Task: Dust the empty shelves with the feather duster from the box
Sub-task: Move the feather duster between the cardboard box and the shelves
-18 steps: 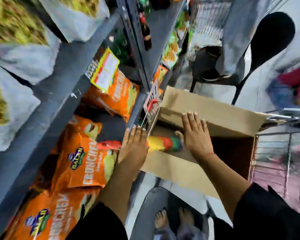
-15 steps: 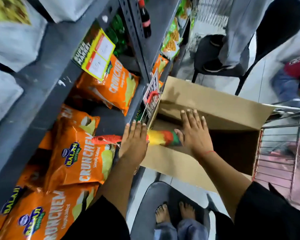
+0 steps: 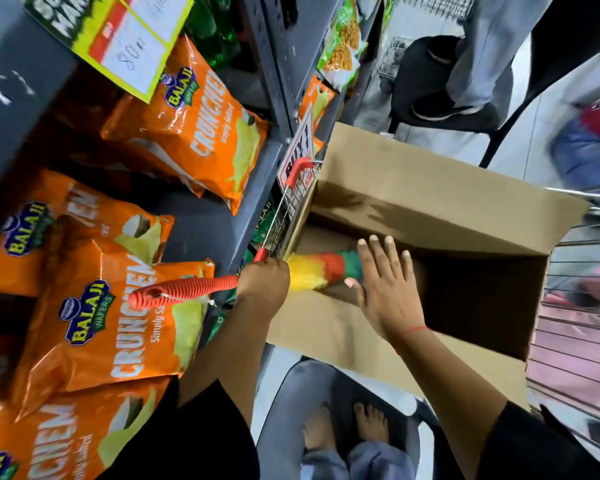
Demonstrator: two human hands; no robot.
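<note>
Nearest to me I see my own bare feet (image 3: 347, 427) on a grey mat (image 3: 284, 410) on the floor, with black sleeves at the bottom edge on both sides. My left hand (image 3: 264, 282) is curled into a fist around the feather duster (image 3: 250, 282), gripping it where the ribbed orange handle meets the feathers; the handle sticks out to the left over an orange crisp bag (image 3: 118, 317), and the yellow, red and green feathers reach right over the near wall of the cardboard box (image 3: 430, 202). My right hand (image 3: 385, 292) is open and flat, fingers spread and pointing away from me, holding nothing; it sits over the near edge of the box with the thumb just beside the green end of the feathers, and a red thread circles the wrist. I cannot tell whether the palm rests on the cardboard. The box stands open, its far flap raised and its inside dark on the right. Left of it runs a grey metal shelf (image 3: 215, 216) carrying more orange crisp bags, with a yellow price card (image 3: 125, 43) hanging above them. Between shelf and box I see a wire basket (image 3: 291, 199) with a red handle. Farther back there is a black chair (image 3: 430, 84) and someone's trouser legs (image 3: 482, 46), blurred.
</note>
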